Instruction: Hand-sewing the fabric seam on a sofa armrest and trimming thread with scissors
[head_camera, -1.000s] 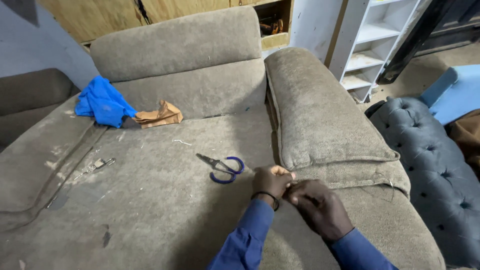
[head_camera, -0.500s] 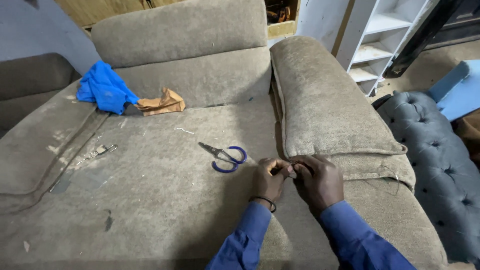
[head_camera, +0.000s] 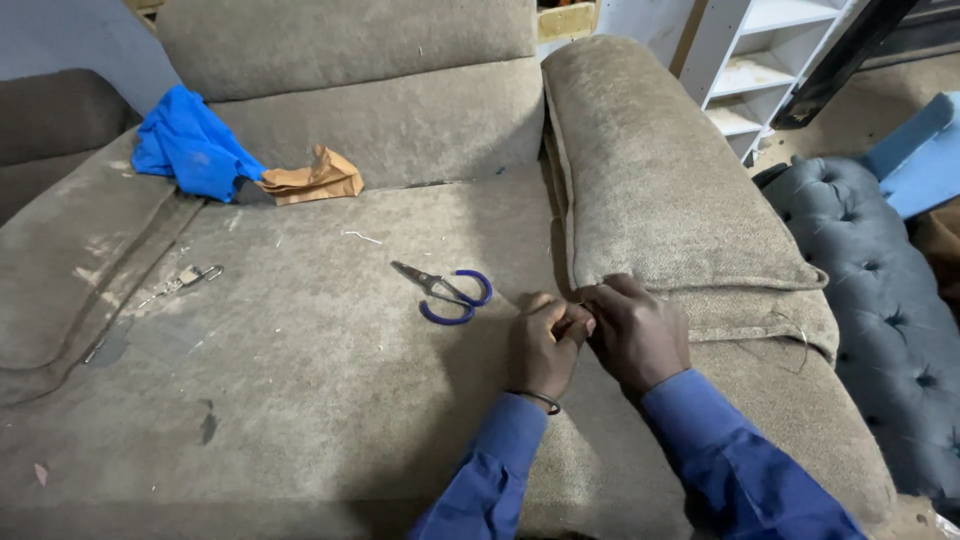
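My left hand (head_camera: 545, 345) and my right hand (head_camera: 640, 335) meet fingertip to fingertip at the lower front edge of the sofa's right armrest (head_camera: 650, 170). Both pinch the fabric edge there, where the armrest meets the seat (head_camera: 300, 350). Anything small held between the fingers is hidden. A thin thread (head_camera: 795, 335) loops over the armrest cover just right of my right hand. Blue-handled scissors (head_camera: 445, 290) lie shut on the seat, a short way left of my left hand. Both sleeves are blue, and a dark band circles my left wrist.
A blue cloth (head_camera: 190, 150) and a crumpled brown paper bag (head_camera: 315, 178) lie at the back left of the seat. A small metal clip (head_camera: 190, 277) rests near the left seam. A white shelf unit (head_camera: 760, 60) and a tufted grey-blue chair (head_camera: 880, 300) stand to the right.
The view has moved closer and tilted down. My hands stay together at the same spot on the armrest edge, with the fingers shifting slightly. The scissors have not moved.
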